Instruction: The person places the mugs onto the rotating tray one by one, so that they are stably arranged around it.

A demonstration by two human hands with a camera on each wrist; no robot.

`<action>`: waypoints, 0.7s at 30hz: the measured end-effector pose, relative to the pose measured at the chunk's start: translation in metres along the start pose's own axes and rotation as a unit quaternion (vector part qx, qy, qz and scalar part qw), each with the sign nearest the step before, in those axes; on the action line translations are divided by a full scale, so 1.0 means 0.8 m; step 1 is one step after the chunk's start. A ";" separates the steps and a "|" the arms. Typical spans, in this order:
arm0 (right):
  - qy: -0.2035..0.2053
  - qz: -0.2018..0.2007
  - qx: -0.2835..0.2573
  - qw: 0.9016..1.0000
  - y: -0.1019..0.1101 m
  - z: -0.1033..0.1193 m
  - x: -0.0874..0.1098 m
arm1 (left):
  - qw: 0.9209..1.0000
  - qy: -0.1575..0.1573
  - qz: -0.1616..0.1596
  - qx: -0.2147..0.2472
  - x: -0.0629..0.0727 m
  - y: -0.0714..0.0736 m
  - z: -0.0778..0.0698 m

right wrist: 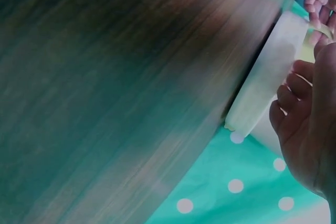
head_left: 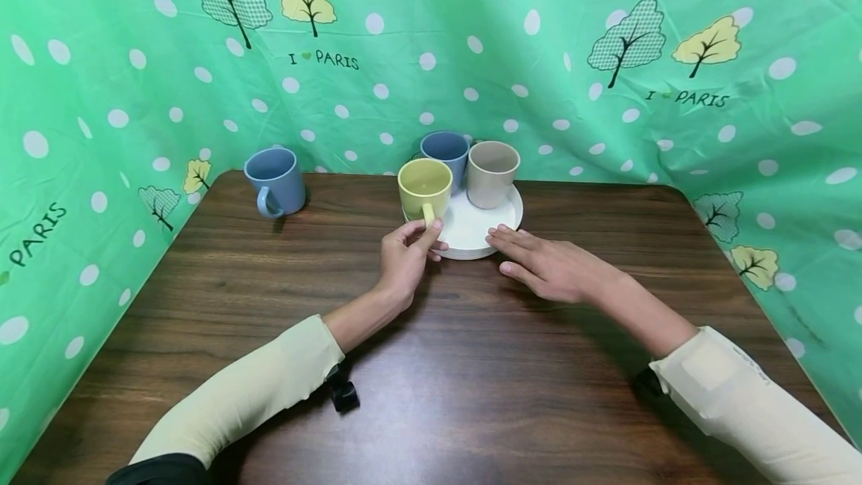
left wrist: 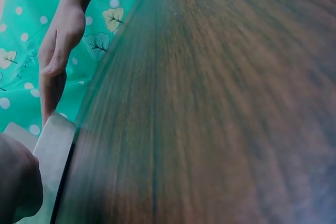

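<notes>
- Nearest, both forearms were covered by cream sleeves [head_left: 727, 395], and a black fitting [head_left: 345, 397] was seen under the left one, presumably so that a wrist camera could be carried.
- Under the arms, a dark wood-grain table [head_left: 471, 380] was seen.
- By the right hand [head_left: 548, 268], nothing was gripped: its fingers were extended, their tips laid at the near right rim of the white round tray [head_left: 465, 227], probably so that the tray would be steadied.
- By the left hand [head_left: 407, 257], the handle [head_left: 428, 212] of the yellow-green mug [head_left: 423, 189] was pinched closely between thumb and fingers, apparently because control was offered there without the rim being touched.
- That mug was held upright at the tray's left side; whether its base was seated could not be told.
- Farther back on the tray, the beige mug [head_left: 490, 193] was stood upright, with the rear blue mug [head_left: 460, 169] set just beside it, perhaps so that space was saved.
- Well apart at left, the lone blue mug [head_left: 281, 185] was stood on the table, its handle turned toward the person, conveniently for grasping.
- Farthest, a green polka-dot curtain [head_left: 404, 21] was hung, likely as a screen.
</notes>
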State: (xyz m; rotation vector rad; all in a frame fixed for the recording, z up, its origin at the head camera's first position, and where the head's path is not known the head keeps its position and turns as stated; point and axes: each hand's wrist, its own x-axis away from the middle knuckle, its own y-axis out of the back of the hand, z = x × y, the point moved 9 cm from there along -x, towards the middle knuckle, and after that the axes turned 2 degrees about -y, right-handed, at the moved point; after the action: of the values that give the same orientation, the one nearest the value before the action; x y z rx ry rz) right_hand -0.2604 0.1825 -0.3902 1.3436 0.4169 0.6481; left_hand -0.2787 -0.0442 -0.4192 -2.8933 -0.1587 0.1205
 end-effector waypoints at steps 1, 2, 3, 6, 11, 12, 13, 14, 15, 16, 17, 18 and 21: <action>0.001 -0.001 0.002 1.000 0.000 0.000 0.000 | 1.000 -0.001 0.002 0.004 0.001 0.000 0.000; 0.003 -0.004 0.003 1.000 0.000 0.000 0.000 | 1.000 -0.002 0.004 0.008 0.002 0.000 -0.001; 0.004 -0.007 0.004 1.000 0.000 -0.001 0.000 | 1.000 -0.003 0.006 0.012 0.003 -0.001 -0.001; 0.003 -0.017 0.007 1.000 0.001 -0.005 0.000 | 1.000 -0.004 0.009 0.024 0.005 0.000 -0.002; -0.009 -0.026 0.012 1.000 0.004 -0.016 -0.003 | 1.000 -0.003 0.005 0.027 0.004 0.005 -0.003; -0.011 -0.027 0.013 1.000 0.005 -0.019 -0.003 | 1.000 -0.004 0.004 0.025 0.004 0.007 -0.003; -0.015 -0.026 0.013 0.999 0.005 -0.021 -0.003 | 1.000 -0.004 0.003 0.023 0.003 0.008 -0.003; -0.018 -0.025 0.014 0.999 0.005 -0.024 -0.004 | 1.000 -0.005 0.003 0.022 0.002 0.009 -0.003; -0.020 -0.023 0.014 0.999 0.005 -0.026 -0.004 | 1.000 -0.005 0.003 0.021 0.002 0.010 -0.002; -0.024 -0.022 0.014 0.999 0.004 -0.029 -0.004 | 1.000 -0.005 0.003 0.021 0.001 0.012 -0.002; -0.028 -0.019 0.013 0.999 0.004 -0.032 -0.004 | 1.000 -0.006 0.004 0.021 0.001 0.013 -0.003; -0.032 -0.017 0.013 0.999 0.004 -0.034 -0.004 | 1.000 -0.006 0.004 0.022 0.001 0.014 -0.002; -0.040 -0.014 0.010 0.999 0.004 -0.042 -0.005 | 1.000 -0.006 0.005 0.026 0.001 0.017 -0.003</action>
State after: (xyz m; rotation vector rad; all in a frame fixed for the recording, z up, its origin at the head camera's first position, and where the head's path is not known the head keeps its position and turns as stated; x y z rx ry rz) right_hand -0.2849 0.2055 -0.3939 1.3765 0.3781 0.5666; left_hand -0.2767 -0.0581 -0.4207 -2.8431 -0.1404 0.1406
